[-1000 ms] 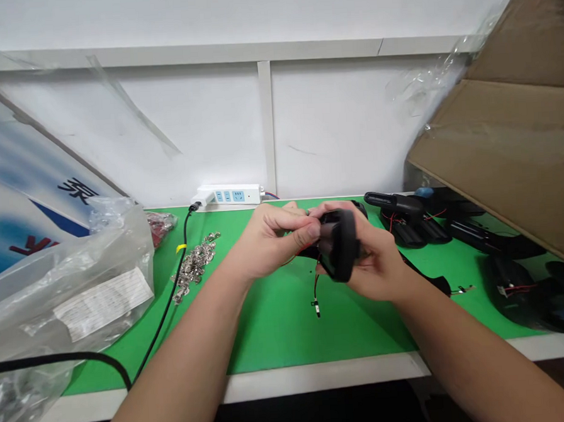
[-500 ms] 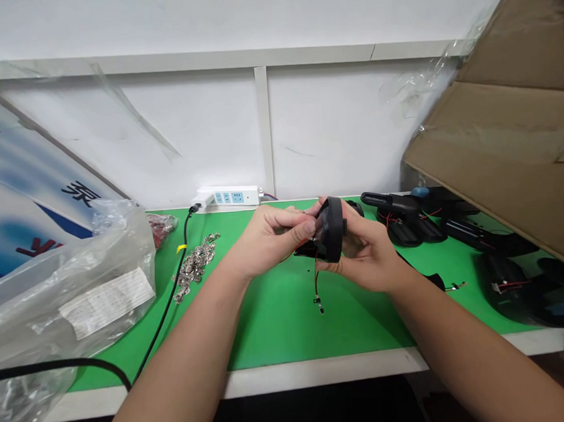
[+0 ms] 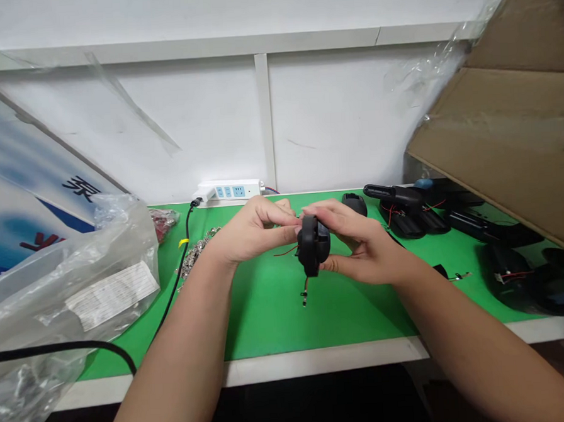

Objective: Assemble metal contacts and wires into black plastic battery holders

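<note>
A round black plastic housing [image 3: 308, 247] is held above the green mat, turned nearly edge-on to me. My right hand [image 3: 359, 241] grips it from the right, fingers over the top and thumb low on its side. Thumb and forefinger of my left hand [image 3: 264, 227] are pinched together at its left edge; what lies between them is hidden. A thin red wire [image 3: 286, 251] sticks out on the left. Below the housing dangles a short wire lead [image 3: 306, 293] with a small part at its end.
Small metal parts [image 3: 195, 253] lie in a heap left, beside a black cable [image 3: 173, 292] and a clear plastic bag [image 3: 91, 265]. A power strip [image 3: 233, 189] stands against the wall. More black housings [image 3: 409, 214] with red wires lie right, under a leaning cardboard box [image 3: 505, 130].
The housing has turned and shifted a little left, now showing its edge. My left fingers have straightened against its side. The whole view has shifted slightly.
</note>
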Demonstrator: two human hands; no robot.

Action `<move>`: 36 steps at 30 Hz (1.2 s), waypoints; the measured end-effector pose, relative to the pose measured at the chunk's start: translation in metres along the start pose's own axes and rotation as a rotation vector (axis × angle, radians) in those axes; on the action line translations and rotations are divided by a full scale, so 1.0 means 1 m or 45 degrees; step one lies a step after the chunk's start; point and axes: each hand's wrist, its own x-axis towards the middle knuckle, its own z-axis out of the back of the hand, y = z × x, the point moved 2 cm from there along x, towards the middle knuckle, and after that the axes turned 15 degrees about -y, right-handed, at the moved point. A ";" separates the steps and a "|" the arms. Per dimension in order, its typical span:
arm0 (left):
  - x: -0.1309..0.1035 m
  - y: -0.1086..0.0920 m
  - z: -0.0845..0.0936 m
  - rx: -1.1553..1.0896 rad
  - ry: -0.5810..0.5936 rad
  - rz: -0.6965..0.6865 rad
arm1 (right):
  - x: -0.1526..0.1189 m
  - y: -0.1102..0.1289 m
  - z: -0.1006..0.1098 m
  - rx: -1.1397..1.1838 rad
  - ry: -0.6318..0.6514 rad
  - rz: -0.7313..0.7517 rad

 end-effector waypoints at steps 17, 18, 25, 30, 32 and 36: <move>-0.003 -0.012 -0.002 -0.116 -0.006 0.274 | -0.001 0.001 0.002 0.022 -0.077 0.007; -0.004 -0.013 -0.004 -0.122 0.002 0.277 | -0.001 0.001 0.002 0.034 -0.085 -0.010; -0.010 -0.027 -0.007 0.146 0.011 -0.108 | 0.001 0.008 0.003 0.076 -0.085 -0.148; -0.011 -0.035 -0.006 0.252 0.058 -0.119 | 0.004 0.011 0.003 0.037 -0.040 -0.139; -0.011 -0.035 -0.006 0.261 0.073 -0.090 | 0.004 0.012 0.004 -0.002 -0.029 -0.159; -0.010 -0.035 -0.007 0.211 0.028 -0.110 | 0.004 0.013 0.004 -0.044 -0.013 -0.146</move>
